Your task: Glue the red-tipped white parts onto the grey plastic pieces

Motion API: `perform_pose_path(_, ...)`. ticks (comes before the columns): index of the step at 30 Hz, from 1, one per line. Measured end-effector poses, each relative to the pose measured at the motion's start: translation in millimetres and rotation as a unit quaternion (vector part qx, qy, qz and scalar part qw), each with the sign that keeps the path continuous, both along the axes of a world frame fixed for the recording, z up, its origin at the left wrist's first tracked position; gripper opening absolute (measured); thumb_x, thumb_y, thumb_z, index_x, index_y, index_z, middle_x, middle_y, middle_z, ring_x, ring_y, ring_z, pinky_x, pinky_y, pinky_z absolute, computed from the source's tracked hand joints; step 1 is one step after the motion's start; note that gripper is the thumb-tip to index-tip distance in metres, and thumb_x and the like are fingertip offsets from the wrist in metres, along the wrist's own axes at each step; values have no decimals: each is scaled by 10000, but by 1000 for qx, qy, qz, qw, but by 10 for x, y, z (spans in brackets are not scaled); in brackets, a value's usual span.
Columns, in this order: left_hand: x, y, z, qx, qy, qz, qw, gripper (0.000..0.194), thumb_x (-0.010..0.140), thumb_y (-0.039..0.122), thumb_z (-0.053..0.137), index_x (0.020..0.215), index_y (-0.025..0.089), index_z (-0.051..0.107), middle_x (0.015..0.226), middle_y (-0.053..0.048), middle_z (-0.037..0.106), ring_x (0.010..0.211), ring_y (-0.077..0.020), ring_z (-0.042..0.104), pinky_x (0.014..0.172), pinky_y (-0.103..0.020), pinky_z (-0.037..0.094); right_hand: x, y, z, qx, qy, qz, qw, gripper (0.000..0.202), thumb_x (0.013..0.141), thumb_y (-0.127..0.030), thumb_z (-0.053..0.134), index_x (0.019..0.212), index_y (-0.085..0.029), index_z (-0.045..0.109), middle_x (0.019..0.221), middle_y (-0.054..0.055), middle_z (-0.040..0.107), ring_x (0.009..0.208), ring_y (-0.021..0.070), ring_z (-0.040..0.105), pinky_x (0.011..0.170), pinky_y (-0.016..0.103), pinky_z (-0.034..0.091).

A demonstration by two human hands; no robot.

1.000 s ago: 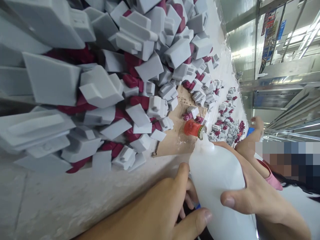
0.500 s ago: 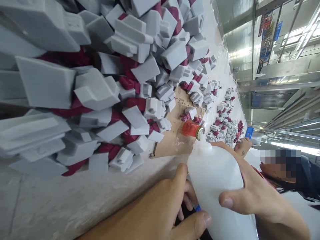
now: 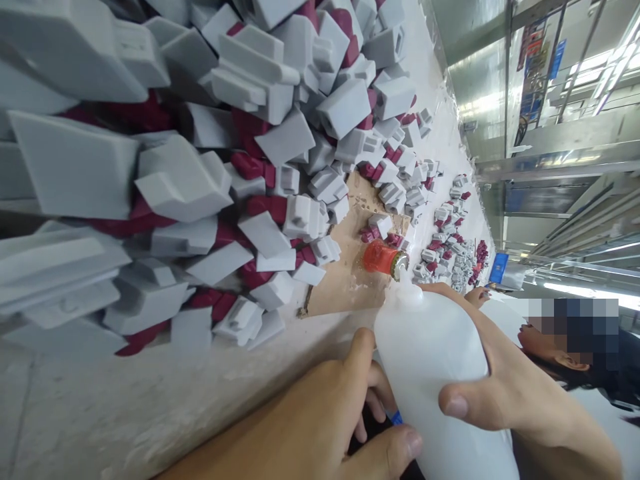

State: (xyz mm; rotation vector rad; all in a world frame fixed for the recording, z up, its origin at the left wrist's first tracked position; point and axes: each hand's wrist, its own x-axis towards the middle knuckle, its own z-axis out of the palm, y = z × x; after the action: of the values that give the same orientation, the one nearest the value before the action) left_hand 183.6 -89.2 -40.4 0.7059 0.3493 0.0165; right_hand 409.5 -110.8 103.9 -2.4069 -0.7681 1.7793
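Near cardboard | right fingers clasp smooth white bottle | angular grey pieces

White plastic bottle with its base cut off by the bottom edge, right hand's far fingers hidden behind it, left hand's forearm cropped below, nearest gray molded parts cropped at left, far pile of parts too small to tell apart, co-worker's head partly pixelated

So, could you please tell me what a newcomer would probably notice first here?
Probably the big white bottle in the right hand, at lower right. Next, the small red container by its tip, then the grey pieces heaped across the left.
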Motion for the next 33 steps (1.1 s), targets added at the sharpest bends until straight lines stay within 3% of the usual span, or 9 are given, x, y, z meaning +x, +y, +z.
perform_pose_path(4, -5, 10, -7, -31, 5, 1, 1000, 383, 978, 554, 772, 1199, 260, 664, 1133, -5, 857, 938, -228, 770, 678, -295, 473, 4, 11, -15, 4, 4, 0, 1000, 1021, 708, -520, 1117, 1508, -247, 544, 1216, 144, 860, 1059, 361, 859, 778, 371, 700)
perform_pose_path(13, 0, -33, -36, -19, -12, 30, 999, 352, 985, 492, 809, 1238, 265, 714, 1110, 13, 853, 921, -218, 778, 649, -308, 441, 17, -8, -27, 12, 14, -16, 1000, 1003, 701, -486, 1121, 1491, -251, 550, 1186, 132, 864, 1039, 350, 860, 742, 339, 676)
perform_pose_path(22, 1, -66, -8, -9, 16, 14, 1000, 379, 961, 562, 784, 1195, 276, 704, 1168, -16, 863, 973, -261, 786, 777, -343, 504, 5, 3, -16, 11, 23, -16, 1000, 974, 720, -459, 1124, 1485, -246, 560, 1173, 128, 868, 1014, 338, 861, 743, 343, 677)
perform_pose_path(26, 7, -34, -2, -13, 10, 14, 1000, 352, 946, 515, 790, 1184, 269, 708, 1164, -21, 871, 1018, -277, 792, 847, -357, 534, 31, -10, -17, 8, 22, -16, 1000, 981, 719, -473, 1124, 1490, -248, 560, 1168, 124, 867, 1002, 329, 857, 730, 325, 670)
perform_pose_path(33, 32, -28, -38, 10, -6, 9, 1000, 364, 970, 522, 795, 1213, 270, 698, 1157, -5, 875, 942, -247, 793, 770, -340, 535, 75, -36, -13, 4, 10, -5, 1000, 1034, 709, -526, 1128, 1520, -252, 549, 1187, 125, 861, 1024, 336, 850, 743, 337, 674)
